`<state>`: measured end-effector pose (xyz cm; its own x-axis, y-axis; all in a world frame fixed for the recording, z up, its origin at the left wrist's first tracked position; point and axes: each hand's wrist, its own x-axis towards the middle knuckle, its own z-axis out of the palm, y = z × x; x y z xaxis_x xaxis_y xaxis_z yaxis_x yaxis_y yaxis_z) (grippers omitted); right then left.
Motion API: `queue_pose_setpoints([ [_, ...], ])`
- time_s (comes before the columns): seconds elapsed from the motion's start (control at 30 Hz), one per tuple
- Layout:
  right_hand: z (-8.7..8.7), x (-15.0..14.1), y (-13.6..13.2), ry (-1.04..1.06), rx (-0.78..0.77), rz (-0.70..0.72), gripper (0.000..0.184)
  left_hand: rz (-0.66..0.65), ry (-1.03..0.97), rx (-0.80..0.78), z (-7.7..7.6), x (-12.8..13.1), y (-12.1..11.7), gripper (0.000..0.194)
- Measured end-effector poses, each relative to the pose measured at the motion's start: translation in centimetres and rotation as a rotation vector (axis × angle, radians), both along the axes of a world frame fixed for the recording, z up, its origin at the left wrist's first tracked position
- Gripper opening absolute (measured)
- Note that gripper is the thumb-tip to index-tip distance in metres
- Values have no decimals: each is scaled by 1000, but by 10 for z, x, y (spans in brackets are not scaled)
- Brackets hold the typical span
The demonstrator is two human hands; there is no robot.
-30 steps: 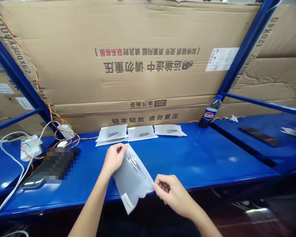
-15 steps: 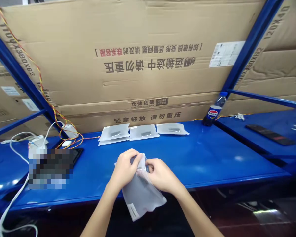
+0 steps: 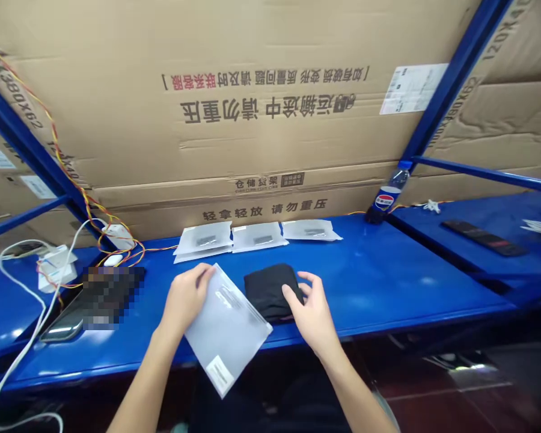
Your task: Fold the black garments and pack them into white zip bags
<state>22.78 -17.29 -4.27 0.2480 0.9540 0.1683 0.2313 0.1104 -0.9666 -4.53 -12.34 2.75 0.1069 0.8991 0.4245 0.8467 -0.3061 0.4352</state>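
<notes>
My left hand [image 3: 190,302] pinches a frosted zip bag [image 3: 228,325] by its upper corner. The bag hangs flat and tilted over the shelf's front edge, with a white label low on it. Just right of it is a black folded cloth bundle [image 3: 268,287]. My right hand [image 3: 313,310] holds that bundle at its right side, thumb over the near face and fingers round the edge. Whether the bundle rests on the blue shelf or is slightly lifted is hard to tell.
Several frosted bags [image 3: 258,238] with dark labels lie along the back of the blue shelf [image 3: 388,276]. A cola bottle [image 3: 388,195] stands at the back right. On the left are a tablet-like device [image 3: 67,322], chargers [image 3: 56,267] and loose cables. Cardboard [image 3: 270,150] walls the back.
My hands have moved apart. The zip bag has gone left with my left hand and lies flatter. The black cloth bundle now shows at my right hand, outside the bag.
</notes>
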Motion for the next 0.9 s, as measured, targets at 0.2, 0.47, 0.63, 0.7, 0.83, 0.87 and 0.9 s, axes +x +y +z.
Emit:
queue_pose_setpoints([
  [0.2, 3, 8, -7, -664, 266, -200, 58, 89, 75, 16, 5, -36, 26, 38],
  [0.47, 6, -28, 10, -745, 265, 72, 56, -126, 21, 220, -18, 48, -23, 34],
  [0.63, 10, -18, 12, -333, 295, -16, 38, -158, -77, 218, -52, 108, -53, 44],
  [0.7, 14, -6, 9, -129, 292, -133, 36, -142, -90, 183, -60, 119, -53, 52],
  [0.83, 10, 24, 4, -33, 270, -387, 50, -195, 34, 155, -70, 124, -47, 40],
  [0.87, 6, 32, 3, -98, 269, -435, 57, -201, 72, 151, -72, 124, -46, 37],
  [0.9, 1, 40, 1, -185, 268, -466, 62, -198, 103, 147, -74, 124, -45, 35],
])
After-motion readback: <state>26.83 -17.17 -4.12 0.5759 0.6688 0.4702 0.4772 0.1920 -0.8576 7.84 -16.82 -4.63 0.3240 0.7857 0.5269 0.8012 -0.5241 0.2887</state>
